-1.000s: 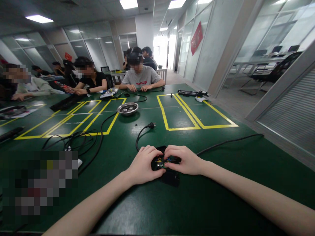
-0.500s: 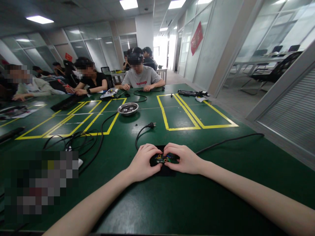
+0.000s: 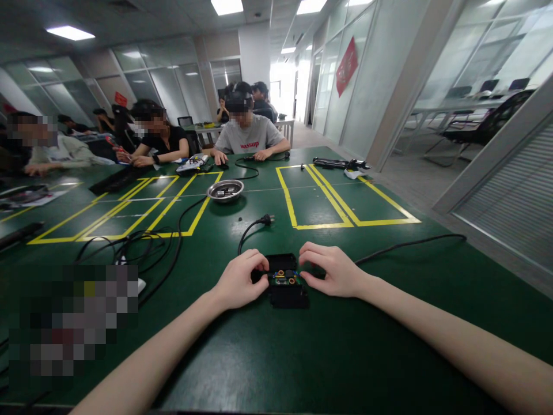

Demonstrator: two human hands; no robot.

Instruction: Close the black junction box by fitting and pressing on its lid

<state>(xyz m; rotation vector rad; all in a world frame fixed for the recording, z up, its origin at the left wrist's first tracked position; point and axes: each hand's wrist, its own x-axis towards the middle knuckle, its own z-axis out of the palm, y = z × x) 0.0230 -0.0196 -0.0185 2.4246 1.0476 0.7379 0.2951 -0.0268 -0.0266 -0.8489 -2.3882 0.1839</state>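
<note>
A small green circuit board [image 3: 283, 281] with copper-wound coils lies between my hands. Above and below it sit two black plastic case halves, the upper shell [image 3: 281, 261] and the lower shell [image 3: 289, 297]. My left hand [image 3: 241, 280] is closed at the board's left end, its thumb and fingers around the power cord there; the grip itself is partly hidden. At the board's right end my right hand [image 3: 330, 271] is curved, thumb and forefinger apart, close to the wires. A black cable [image 3: 401, 248] runs off to the right from behind it. The plug [image 3: 265, 219] lies beyond my left hand.
A metal bowl [image 3: 225, 191] with small metal parts stands farther back. Coiled black cables [image 3: 138, 245] lie left, near a blurred-out patch. Yellow tape [image 3: 324, 226] marks rectangles on the green table. A black tripod-like item [image 3: 339, 163] lies far right. Co-workers sit opposite.
My hands have moved apart from over the circuit board, the left one leftward and the right one rightward. The board and both case halves now show more fully.
</note>
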